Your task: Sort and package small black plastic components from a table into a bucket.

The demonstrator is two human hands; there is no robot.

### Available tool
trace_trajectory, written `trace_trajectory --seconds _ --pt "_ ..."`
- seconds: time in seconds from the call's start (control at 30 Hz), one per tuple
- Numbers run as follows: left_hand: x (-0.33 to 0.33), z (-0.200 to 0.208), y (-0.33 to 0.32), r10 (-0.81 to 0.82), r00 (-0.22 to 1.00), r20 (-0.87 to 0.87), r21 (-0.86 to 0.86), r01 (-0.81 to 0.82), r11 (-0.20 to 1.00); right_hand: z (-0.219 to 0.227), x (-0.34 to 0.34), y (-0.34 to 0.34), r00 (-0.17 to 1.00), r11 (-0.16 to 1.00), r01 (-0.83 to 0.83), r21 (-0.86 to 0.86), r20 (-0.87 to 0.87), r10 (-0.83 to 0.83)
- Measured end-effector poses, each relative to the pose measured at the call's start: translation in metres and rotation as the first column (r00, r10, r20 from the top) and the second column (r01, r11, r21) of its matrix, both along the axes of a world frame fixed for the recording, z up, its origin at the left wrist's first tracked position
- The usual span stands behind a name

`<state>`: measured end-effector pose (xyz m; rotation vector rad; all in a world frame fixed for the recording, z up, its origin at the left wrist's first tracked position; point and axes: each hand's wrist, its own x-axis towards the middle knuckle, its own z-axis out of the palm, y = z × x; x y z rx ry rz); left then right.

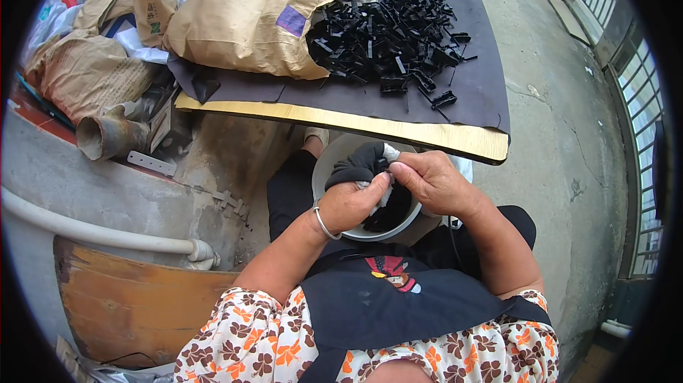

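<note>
My left hand [350, 204] and my right hand [432, 182] meet over a whitish bucket [321, 164] between my knees. Dark grey cloth [350, 171], perhaps part of a glove, covers the fingers of my left hand; its bare thumb presses toward the right hand. My right hand is closed in a pinch, thumb against fingers, with whitish wrapping [390, 153] at the fingertips. Something small and black shows between the hands, too hidden to name. Dark contents [388, 218] lie inside the bucket.
Ahead stands a table [341, 121] with a dark cover. A heap of black plastic parts [405, 27] spills there from a brown paper sack [242, 20]. At left are more sacks [92, 73], a rusty pipe piece [107, 134], a white pipe [99, 223] and a wooden board [135, 298].
</note>
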<state>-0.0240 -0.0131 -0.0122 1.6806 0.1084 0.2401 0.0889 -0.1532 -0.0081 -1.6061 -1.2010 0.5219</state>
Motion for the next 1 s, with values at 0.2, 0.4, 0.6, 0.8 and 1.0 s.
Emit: trace_trajectory --seconds 0.2,0.4,0.6,0.8,1.0 --pt "-0.005 -0.004 0.005 -0.057 0.987 0.149 0.503 -0.026 0.864 -0.012 -0.012 0.008 0.979 0.986 0.143 0.081 0.133 -0.153" --pt "0.001 -0.01 0.012 0.031 0.999 -0.021 0.369 -0.021 0.929 -0.01 0.005 0.002 0.916 0.972 0.207 0.109 0.328 -0.232" --pt "0.004 -0.028 0.039 0.042 0.98 0.195 0.827 -0.188 0.53 -0.016 0.053 -0.018 0.534 0.716 0.696 0.045 0.634 -0.559" --pt "0.003 0.014 0.016 0.206 0.963 0.174 0.756 -0.265 0.599 -0.007 0.028 -0.015 0.472 0.832 0.532 0.158 0.761 -0.446" --pt "0.018 0.011 0.005 0.152 0.935 0.32 0.687 -0.339 0.643 -0.002 -0.001 -0.008 0.555 0.984 0.119 0.134 0.812 -0.178"
